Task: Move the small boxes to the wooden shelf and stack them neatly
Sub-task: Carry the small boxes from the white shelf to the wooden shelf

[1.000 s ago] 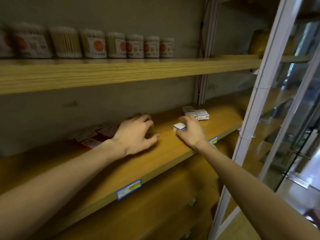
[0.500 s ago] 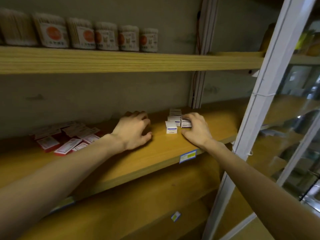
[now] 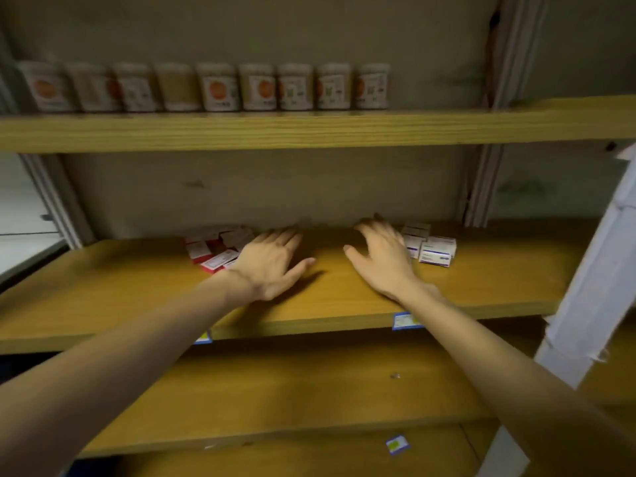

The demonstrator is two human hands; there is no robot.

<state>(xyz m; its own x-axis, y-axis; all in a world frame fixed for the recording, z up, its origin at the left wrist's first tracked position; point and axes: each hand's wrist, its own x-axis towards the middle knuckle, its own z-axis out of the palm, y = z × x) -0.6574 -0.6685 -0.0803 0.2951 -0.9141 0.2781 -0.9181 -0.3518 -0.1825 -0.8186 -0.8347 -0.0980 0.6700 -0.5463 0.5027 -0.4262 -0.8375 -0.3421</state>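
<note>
Wooden shelf [image 3: 344, 301] under white boxes [image 3: 434, 250], grey wall [image 3: 261, 187] behind

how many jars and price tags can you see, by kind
Jars on the top shelf: 9
Blue price tags on shelf edges: 3
Total: 12

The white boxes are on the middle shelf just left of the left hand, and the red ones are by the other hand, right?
Not quite. The head view shows the white boxes beside the right hand, and the red boxes beside the left hand.
</note>
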